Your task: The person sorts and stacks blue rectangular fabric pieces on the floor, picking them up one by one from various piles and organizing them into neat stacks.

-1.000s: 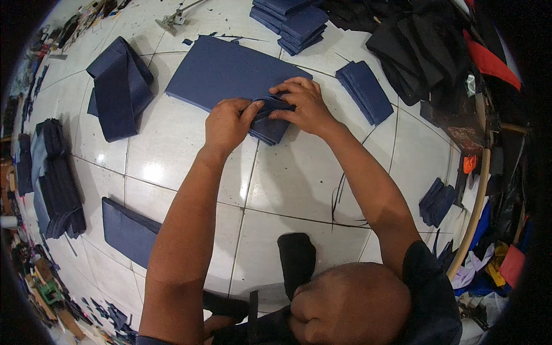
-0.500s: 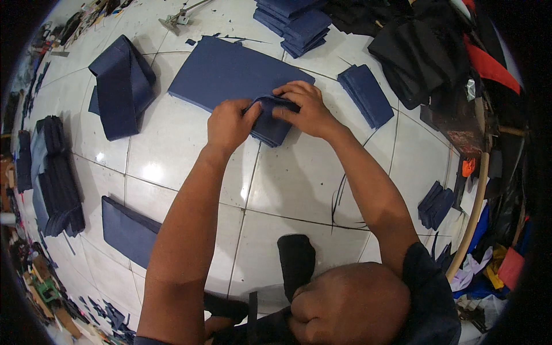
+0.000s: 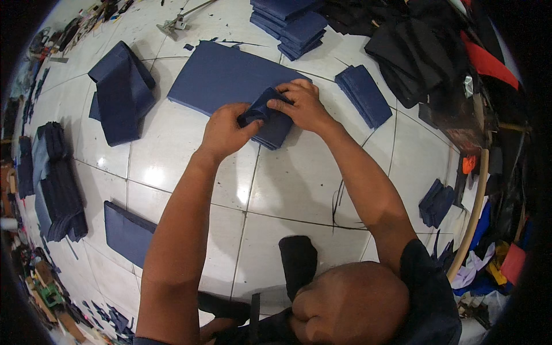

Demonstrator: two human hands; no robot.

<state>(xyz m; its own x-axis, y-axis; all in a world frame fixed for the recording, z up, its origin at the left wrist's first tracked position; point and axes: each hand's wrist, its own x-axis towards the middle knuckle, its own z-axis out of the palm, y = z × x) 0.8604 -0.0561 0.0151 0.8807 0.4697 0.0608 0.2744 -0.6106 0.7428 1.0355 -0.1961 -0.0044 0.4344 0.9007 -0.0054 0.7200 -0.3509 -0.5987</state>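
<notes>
My left hand [image 3: 229, 131] and my right hand [image 3: 302, 103] both hold a piece of dark blue fabric [image 3: 265, 102], which curls up between them. My left fingers and thumb pinch its left edge, while the right thumb presses on its right side. Below this piece lies a small stack of blue fabric pieces [image 3: 275, 133] on the tiles, partly covered by my hands. Just behind, a large flat blue stack [image 3: 230, 72] lies on the floor, and my right fingers are over its near right corner.
Folded blue fabric [image 3: 119, 95] lies at left, with a darker stack [image 3: 57, 184] farther left. A blue stack [image 3: 129, 233] is beside my left forearm. To the right are a narrow stack [image 3: 363, 96], a small bundle [image 3: 436, 204] and black cloth [image 3: 411, 60]. Folded stacks [image 3: 290, 26] stand at the back.
The fabric piece now curls up higher between my hands. My left hand has shifted slightly down and left, its thumb lower. The view has moved a little.
</notes>
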